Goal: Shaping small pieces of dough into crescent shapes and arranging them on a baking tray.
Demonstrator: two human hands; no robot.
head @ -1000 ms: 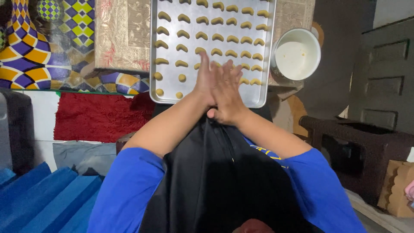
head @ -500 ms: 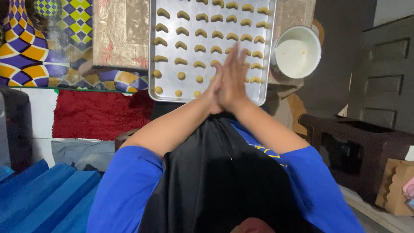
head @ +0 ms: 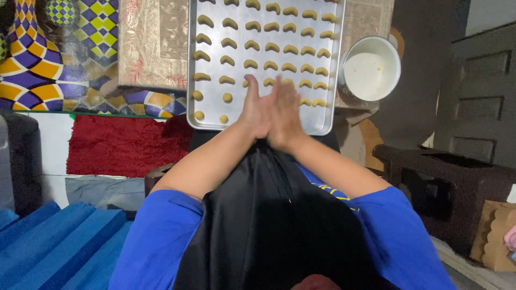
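My left hand [head: 254, 104] and my right hand [head: 286, 111] are pressed flat together, palm to palm, fingers stretched out. They hover over the near edge of a metal baking tray [head: 214, 72]. Whatever lies between the palms is hidden. The tray carries several rows of pale yellow crescent-shaped dough pieces [head: 271, 65]. A few small round dough balls [head: 227, 98] sit at its near left corner, just left of my left hand.
A white enamel bowl [head: 371, 69] with pale contents stands right of the tray. A beige patterned cloth [head: 153, 43] and a colourful checked mat [head: 43, 59] lie to the left, a red rug [head: 123, 145] below them. Dark wooden furniture [head: 446, 182] is at the right.
The palms have slid against each other: the fingertips reached further up over the tray half a second ago and have now drawn back towards me. The tray is unchanged.
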